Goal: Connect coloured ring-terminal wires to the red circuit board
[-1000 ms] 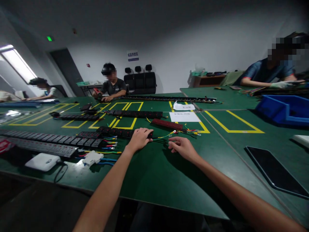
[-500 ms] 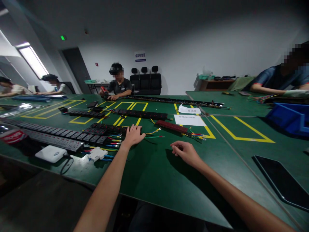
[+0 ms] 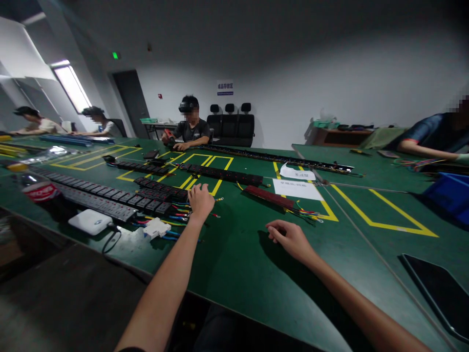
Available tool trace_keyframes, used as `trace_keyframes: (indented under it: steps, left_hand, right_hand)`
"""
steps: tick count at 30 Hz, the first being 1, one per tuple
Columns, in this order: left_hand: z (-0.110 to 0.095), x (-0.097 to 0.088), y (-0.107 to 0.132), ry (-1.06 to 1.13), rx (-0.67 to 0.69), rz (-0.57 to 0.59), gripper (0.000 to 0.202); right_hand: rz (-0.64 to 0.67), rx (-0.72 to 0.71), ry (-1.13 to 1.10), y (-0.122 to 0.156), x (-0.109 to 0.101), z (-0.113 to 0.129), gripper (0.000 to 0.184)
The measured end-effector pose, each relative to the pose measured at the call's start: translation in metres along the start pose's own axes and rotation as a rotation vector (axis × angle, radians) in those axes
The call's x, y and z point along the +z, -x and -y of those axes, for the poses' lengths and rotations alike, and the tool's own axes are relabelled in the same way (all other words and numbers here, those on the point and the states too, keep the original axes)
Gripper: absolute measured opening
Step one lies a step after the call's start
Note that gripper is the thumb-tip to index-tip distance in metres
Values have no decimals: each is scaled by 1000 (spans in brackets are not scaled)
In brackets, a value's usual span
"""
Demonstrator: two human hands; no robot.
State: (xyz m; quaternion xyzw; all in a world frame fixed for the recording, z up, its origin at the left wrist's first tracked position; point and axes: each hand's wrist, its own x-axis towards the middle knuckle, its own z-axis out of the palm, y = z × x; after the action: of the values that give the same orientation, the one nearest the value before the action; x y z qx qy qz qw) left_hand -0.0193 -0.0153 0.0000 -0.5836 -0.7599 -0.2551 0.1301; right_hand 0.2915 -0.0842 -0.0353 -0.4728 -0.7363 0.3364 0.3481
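My left hand (image 3: 201, 201) is curled over the wire end of a black power strip (image 3: 161, 189), its fingers bent. Part of that strip is hidden under the hand, and ring-terminal leads stick out beyond it. Side by side with it lie a shorter black strip (image 3: 152, 203) and a long grey socket strip (image 3: 106, 203). My right hand (image 3: 289, 237) hovers low or rests on the green table (image 3: 234, 274); its fingers are loosely closed, with nothing visible in them. A dark red strip (image 3: 269, 196) with coloured wires lies beyond that hand.
A cola bottle (image 3: 46, 195), a white box with a cable (image 3: 90, 222) and a white connector (image 3: 157, 228) stand at the left. White paper (image 3: 297, 189), a phone (image 3: 437, 293) and a blue bin (image 3: 452, 198) are rightward. A co-worker (image 3: 192, 124) sits across the table.
The view has turned slightly left. My left hand has shifted left over the table, and the black power strip with its leads has slid along with it. My right hand stays about where it was.
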Motion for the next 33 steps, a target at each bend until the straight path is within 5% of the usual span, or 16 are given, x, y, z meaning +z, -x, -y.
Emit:
trace_keyframes:
  steps: [5, 11, 15, 19, 22, 28, 33]
  left_hand:
    - [-12, -15, 3, 13, -52, 47, 29]
    - [-10, -18, -4, 31, 35, 265, 30]
    - [-9, -11, -10, 123, 34, 355, 41]
    - [-7, -4, -17, 215, -29, 418, 50]
    - [-6, 1, -20, 315, -26, 408, 49]
    - [-3, 6, -21, 356, -5, 148, 55]
    - [1, 14, -19, 330, 110, 307, 70]
  right_hand:
    - [-5, -6, -12, -1, 0, -2, 37]
    - [-17, -43, 36, 0, 1, 2, 29]
    - [-65, -97, 295, -1, -6, 1, 25]
    - [-251, -144, 533, -8, -24, -14, 27]
    - [-380, -81, 700, -12, -41, -29, 37]
    - [-300, 210, 961, -12, -56, -46, 50]
    - [-262, 245, 1015, -10, -56, -38, 43]
